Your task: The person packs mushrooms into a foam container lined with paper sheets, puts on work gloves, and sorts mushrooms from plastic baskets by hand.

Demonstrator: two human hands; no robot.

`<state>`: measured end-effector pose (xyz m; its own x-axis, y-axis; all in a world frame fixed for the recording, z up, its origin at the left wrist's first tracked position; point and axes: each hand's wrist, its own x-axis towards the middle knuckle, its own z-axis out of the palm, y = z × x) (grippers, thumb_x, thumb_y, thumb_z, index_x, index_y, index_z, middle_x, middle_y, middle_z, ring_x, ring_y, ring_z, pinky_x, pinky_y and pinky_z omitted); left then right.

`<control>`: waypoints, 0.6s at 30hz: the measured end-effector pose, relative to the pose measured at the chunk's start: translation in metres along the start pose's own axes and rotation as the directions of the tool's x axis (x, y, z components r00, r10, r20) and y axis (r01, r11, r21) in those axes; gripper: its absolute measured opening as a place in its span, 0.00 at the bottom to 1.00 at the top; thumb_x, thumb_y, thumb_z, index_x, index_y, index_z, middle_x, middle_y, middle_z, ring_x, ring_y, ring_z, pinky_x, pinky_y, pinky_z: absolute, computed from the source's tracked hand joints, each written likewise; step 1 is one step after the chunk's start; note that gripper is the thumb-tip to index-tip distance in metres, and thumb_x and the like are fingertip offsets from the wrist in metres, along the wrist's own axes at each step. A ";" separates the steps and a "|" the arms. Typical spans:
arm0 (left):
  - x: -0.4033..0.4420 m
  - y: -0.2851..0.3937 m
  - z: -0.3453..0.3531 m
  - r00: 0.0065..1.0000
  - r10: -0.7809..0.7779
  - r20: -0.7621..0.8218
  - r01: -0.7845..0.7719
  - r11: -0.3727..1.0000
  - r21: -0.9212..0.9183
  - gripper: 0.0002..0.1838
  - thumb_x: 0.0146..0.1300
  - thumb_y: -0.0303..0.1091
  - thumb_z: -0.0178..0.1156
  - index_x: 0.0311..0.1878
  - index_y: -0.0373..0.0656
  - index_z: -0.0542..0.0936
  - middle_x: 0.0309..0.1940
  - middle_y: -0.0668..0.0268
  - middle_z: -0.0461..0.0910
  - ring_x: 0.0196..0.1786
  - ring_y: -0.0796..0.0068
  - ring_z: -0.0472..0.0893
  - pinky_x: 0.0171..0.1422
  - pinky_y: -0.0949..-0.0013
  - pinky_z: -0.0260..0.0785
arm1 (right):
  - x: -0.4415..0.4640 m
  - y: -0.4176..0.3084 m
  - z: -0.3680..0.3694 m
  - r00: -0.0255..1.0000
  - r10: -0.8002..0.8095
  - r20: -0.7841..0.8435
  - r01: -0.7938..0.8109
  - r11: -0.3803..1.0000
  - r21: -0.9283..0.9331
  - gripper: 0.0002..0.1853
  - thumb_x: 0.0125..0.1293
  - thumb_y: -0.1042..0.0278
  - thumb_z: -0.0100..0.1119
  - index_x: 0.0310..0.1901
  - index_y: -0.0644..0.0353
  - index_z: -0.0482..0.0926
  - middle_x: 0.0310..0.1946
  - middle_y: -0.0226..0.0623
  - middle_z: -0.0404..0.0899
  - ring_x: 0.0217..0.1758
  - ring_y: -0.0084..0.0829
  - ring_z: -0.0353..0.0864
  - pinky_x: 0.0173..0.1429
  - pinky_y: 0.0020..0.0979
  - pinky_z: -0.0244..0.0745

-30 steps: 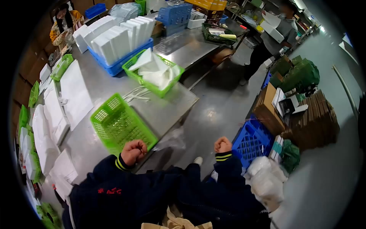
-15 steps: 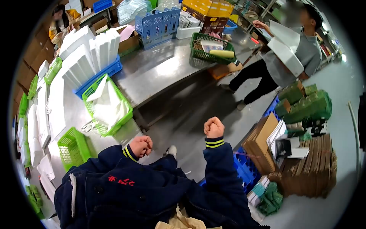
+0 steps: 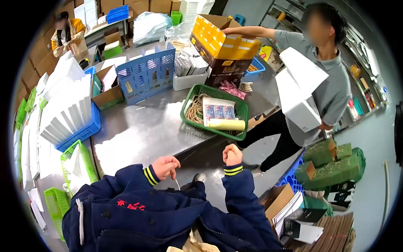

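Your left hand (image 3: 165,169), at the end of a navy sleeve with yellow cuff stripes, is held out before the near edge of the grey metal desk (image 3: 147,126). Its fingers are loosely curled; a thin white strand (image 3: 177,184) shows just below them, and whether they pinch it you cannot tell. Your right hand (image 3: 232,155) is raised with its fingers folded into a fist, whose inside is hidden. Nearest to it, on the desk by the edge, stands the dark green openwork plastic basket (image 3: 194,123), containing coiled tan rope (image 3: 195,108), a white sheet printed with blue pictures (image 3: 218,110) and a pale yellow roll (image 3: 226,124). Behind it stands a tall brown-and-yellow cardboard carton (image 3: 222,63). At your right, a grey-shirted co-worker (image 3: 341,88) reaches to this carton with one arm and carries a white box (image 3: 300,111).
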<state>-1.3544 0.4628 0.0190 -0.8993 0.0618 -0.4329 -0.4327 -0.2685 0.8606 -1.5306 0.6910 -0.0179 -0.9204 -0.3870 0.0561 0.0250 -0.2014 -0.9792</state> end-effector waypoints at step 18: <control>0.167 0.070 -0.022 0.973 -0.051 -0.224 -0.006 0.970 -0.245 0.08 0.61 0.34 0.46 0.32 0.39 0.70 0.17 0.62 0.73 0.09 0.84 0.60 0.13 0.79 0.52 | 0.215 0.023 0.023 0.920 0.235 0.315 -0.255 0.967 0.025 0.09 0.52 0.82 0.38 0.22 0.62 0.69 0.16 0.30 0.67 0.17 0.18 0.61 0.21 0.20 0.57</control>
<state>-1.5336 0.4330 0.0014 -0.8392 -0.1415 -0.5251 -0.3989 -0.4960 0.7713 -1.7186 0.5822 -0.0243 -0.7176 -0.6865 -0.1169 0.2689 -0.1183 -0.9559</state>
